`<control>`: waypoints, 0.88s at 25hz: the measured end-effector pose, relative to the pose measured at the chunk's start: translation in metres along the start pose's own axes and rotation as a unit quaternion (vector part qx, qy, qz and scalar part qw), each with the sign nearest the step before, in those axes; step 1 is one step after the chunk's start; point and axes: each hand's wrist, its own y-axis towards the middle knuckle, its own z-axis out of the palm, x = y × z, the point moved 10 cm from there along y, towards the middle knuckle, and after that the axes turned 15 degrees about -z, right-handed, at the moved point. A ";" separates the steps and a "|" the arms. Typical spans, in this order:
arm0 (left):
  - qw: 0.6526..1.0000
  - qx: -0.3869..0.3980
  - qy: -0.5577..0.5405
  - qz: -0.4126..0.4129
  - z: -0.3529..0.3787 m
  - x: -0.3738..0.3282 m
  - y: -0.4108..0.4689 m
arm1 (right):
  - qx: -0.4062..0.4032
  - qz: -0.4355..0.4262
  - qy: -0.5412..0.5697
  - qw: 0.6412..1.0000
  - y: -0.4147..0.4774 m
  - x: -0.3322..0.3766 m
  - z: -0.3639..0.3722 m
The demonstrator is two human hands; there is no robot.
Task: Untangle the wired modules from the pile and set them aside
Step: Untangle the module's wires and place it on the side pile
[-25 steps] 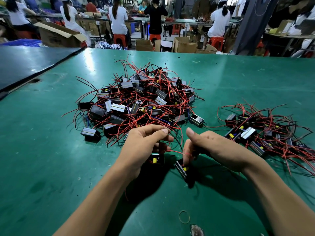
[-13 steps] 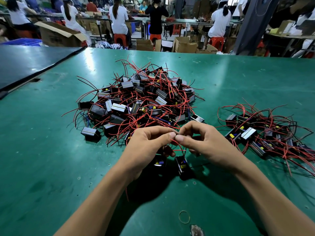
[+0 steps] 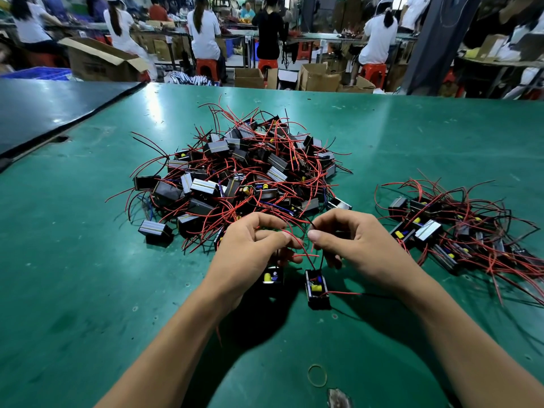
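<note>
Left grip, right grip pinch wires; module points toward pile.

The tabletop is covered in smooth, dully shining green matting. On it, the modules are cased in black plastic, some faces ribbed and silvery; the wires are sheathed in smooth red insulation.

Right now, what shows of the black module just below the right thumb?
The module is a small black open-topped case, plastic by the look, showing a yellow component and a blue one inside. It sits lengthwise away from the camera on or just above the green table; I cannot tell which. A red wire and a black wire climb from its far end to the pinching left hand and right hand; another red lead trails right.
</note>
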 end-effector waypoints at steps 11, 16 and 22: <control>0.999 -0.032 -0.004 0.033 -0.003 -0.008 -0.005 | 0.034 -0.001 -0.017 0.999 -0.002 0.007 0.009; 0.999 -0.032 -0.013 0.034 -0.003 -0.007 -0.005 | 0.033 0.012 0.007 0.999 -0.003 0.007 0.013; 0.998 -0.031 -0.040 0.036 -0.004 -0.008 -0.004 | 0.025 0.020 0.027 0.999 -0.001 0.005 0.014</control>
